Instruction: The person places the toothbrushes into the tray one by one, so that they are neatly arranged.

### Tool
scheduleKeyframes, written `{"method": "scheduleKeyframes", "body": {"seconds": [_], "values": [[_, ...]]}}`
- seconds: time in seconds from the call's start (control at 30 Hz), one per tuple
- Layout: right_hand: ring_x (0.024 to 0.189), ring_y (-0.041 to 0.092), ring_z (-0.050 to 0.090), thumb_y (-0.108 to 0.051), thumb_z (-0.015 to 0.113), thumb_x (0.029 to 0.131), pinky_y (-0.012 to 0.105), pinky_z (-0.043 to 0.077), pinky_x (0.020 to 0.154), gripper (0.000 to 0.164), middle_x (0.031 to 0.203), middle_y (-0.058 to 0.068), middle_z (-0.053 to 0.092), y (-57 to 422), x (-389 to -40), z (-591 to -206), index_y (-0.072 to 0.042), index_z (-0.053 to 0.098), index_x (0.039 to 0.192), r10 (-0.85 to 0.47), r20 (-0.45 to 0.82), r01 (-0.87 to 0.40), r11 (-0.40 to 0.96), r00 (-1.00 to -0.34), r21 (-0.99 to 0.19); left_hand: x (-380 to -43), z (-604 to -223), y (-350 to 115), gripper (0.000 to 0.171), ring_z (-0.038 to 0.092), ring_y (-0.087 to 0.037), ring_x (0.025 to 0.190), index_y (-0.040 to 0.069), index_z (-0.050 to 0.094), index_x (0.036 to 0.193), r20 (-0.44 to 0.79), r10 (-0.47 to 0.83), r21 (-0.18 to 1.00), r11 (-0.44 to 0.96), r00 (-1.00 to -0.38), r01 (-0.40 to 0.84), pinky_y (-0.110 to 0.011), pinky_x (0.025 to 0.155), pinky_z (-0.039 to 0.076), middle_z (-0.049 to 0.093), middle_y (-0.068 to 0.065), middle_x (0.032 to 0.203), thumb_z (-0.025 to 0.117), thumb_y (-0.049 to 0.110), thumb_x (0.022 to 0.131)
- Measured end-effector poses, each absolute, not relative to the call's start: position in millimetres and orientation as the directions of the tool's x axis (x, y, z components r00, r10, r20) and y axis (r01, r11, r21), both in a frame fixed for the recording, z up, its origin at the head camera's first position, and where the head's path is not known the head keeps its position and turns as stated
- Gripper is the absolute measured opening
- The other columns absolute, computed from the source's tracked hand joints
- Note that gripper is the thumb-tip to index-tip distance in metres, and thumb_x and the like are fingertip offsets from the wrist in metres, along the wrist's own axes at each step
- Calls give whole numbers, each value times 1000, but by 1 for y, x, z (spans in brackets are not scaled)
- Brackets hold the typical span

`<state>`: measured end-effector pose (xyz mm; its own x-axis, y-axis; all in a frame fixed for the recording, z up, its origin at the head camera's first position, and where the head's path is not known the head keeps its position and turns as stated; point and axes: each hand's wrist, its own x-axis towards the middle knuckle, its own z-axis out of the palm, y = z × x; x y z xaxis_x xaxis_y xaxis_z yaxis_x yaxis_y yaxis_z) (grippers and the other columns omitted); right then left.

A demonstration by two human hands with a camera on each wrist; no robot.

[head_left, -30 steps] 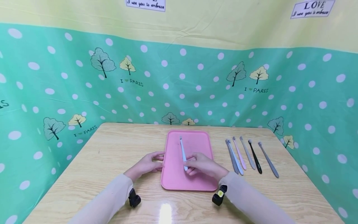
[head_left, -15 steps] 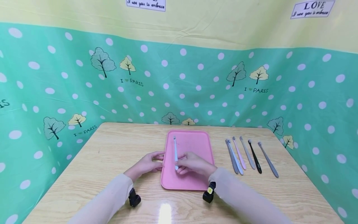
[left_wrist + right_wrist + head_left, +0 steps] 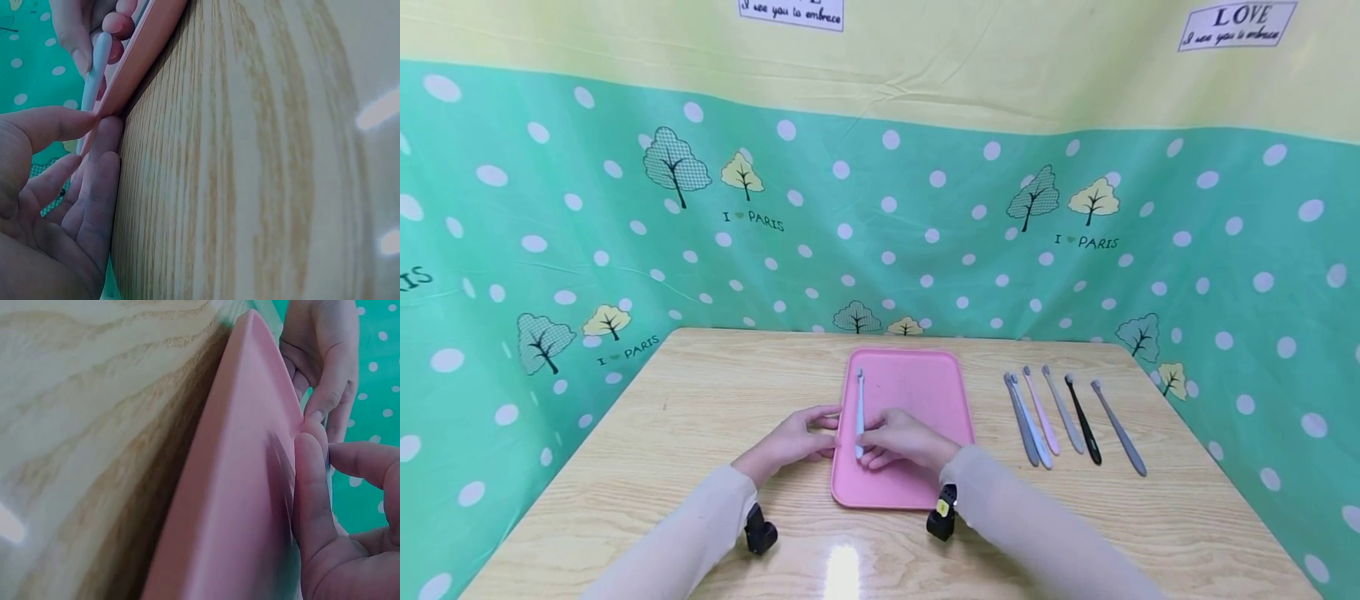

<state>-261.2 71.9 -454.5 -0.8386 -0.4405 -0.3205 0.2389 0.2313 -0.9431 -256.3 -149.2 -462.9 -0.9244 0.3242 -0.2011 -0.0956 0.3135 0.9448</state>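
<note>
A light blue toothbrush (image 3: 861,408) lies along the left side of the pink tray (image 3: 917,383), its bristle head toward the back. Low on its handle, my right hand (image 3: 902,439) pinches it between thumb and fingers, close over the tray. The handle end (image 3: 97,69) also shows in the left wrist view, just inside the rim. My left hand (image 3: 793,437) holds the tray's left edge, with fingertips on both sides of the rim in the left wrist view. In the right wrist view my right fingers (image 3: 312,494) hide most of the brush.
To the right of the tray, several toothbrushes lie side by side on the wooden table (image 3: 722,375): among them a pink one (image 3: 1042,411), a black one (image 3: 1083,419) and a grey one (image 3: 1119,427) at the far right. A dotted green curtain (image 3: 925,208) hangs behind.
My right hand has carried the light blue toothbrush leftward across the tray, turning it from slanted to nearly straight along the left edge. The left hand has stayed at the rim.
</note>
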Motion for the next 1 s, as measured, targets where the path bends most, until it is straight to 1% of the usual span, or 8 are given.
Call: {"method": "scheduleKeyframes", "body": {"seconds": [0.33, 0.63, 0.87, 1.0], "values": [[67, 22, 71, -6, 71, 91, 33, 61, 65, 31, 84, 22, 70, 63, -263, -460, 9, 56, 114, -427, -300, 201, 261, -853, -944, -259, -465, -148, 67, 71, -25, 92, 7, 45, 150, -206, 328, 946, 308, -922, -102, -37, 81, 59, 55, -16, 131, 71, 12, 89], [63, 24, 71, -3, 74, 87, 34, 61, 60, 43, 83, 23, 69, 58, -263, -461, 7, 48, 121, -409, -288, 186, 270, -866, -945, -258, -466, -148, 67, 70, -24, 94, 7, 45, 150, -202, 323, 945, 312, -925, -98, -37, 81, 59, 56, -15, 130, 71, 12, 89], [60, 22, 69, -5, 73, 89, 34, 61, 58, 44, 82, 22, 69, 58, -262, -458, 4, 48, 123, -412, -290, 168, 306, -864, -937, -258, -467, -149, 66, 70, -24, 93, 7, 45, 150, -197, 319, 942, 325, -927, -89, -37, 79, 59, 56, -14, 129, 71, 13, 89], [61, 23, 70, -6, 74, 89, 34, 60, 57, 48, 82, 22, 69, 58, -261, -457, 3, 46, 127, -412, -285, 161, 310, -865, -937, -259, -467, -149, 67, 71, -24, 92, 7, 46, 150, -199, 317, 941, 325, -927, -91, -37, 79, 59, 56, -14, 129, 72, 14, 88]]}}
